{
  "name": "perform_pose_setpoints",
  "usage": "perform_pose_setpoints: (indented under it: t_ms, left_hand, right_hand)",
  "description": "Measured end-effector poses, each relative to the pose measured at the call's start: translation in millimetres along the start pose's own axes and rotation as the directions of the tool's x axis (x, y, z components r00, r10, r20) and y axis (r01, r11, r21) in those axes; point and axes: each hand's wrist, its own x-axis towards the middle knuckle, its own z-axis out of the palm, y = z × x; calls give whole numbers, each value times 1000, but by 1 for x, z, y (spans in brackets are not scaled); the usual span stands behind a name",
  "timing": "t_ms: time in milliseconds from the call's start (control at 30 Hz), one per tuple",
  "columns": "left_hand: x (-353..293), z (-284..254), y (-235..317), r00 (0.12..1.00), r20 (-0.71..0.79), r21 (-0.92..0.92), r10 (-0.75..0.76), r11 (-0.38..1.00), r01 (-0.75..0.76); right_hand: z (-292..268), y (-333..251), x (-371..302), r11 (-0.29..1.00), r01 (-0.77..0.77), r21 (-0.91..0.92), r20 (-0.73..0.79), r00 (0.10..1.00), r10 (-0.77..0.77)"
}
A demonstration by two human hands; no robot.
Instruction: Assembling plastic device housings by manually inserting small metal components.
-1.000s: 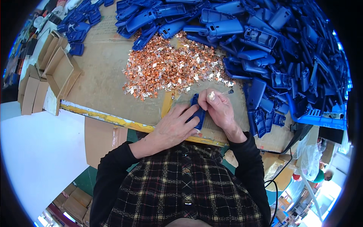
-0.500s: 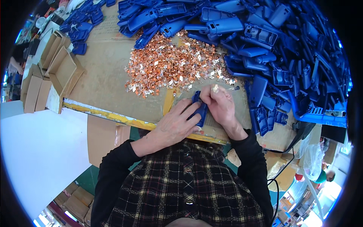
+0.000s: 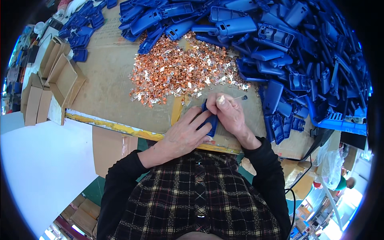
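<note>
Close to the table's front edge lies a blue plastic casing (image 3: pixel 211 127), partly covered by my fingers. My left hand (image 3: pixel 185 132) grips it from the left, its fingers curled over the top. My right hand (image 3: pixel 230 114) is closed in a pinch at the casing's upper right. From it a thin rod with a dark tip (image 3: pixel 244 97) sticks out to the right; the rod's other end is hidden in the fingers. There are pale coverings on the right thumb. Just beyond both hands spreads a heap of small copper-coloured and silvery metal pieces (image 3: pixel 180 72).
Many similar blue casings (image 3: pixel 276 36) are piled at the back and right, beside a blue plastic crate (image 3: pixel 340 125). More blue parts (image 3: pixel 82 40) lie at the far left. Open cardboard boxes (image 3: pixel 66 82) stand on the left, and a black cable (image 3: pixel 294 200) hangs at the right.
My right hand has shifted slightly left and turned, and the thin rod now shows more plainly beyond its fingers. My left hand stays on the casing.
</note>
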Motion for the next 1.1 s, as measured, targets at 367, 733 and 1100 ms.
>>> perform_pose_setpoints:
  t_ms: [367, 733, 1100]
  left_hand:
    - [3, -2, -1, 999, -13, 14, 34, 999, -34]
    - [1, -1, 0, 1000, 5, 30, 3, 1000, -3]
    - [-27, -100, -82, 985, -150, 249, -83, 961, 119]
  right_hand:
    - [-6, 0, 5, 995, 61, 74, -2, 998, -61]
    - [-3, -1, -1, 979, 38, -201, 61, 998, -27]
    - [-16, 3, 23, 332, 139, -933, -14, 907, -420]
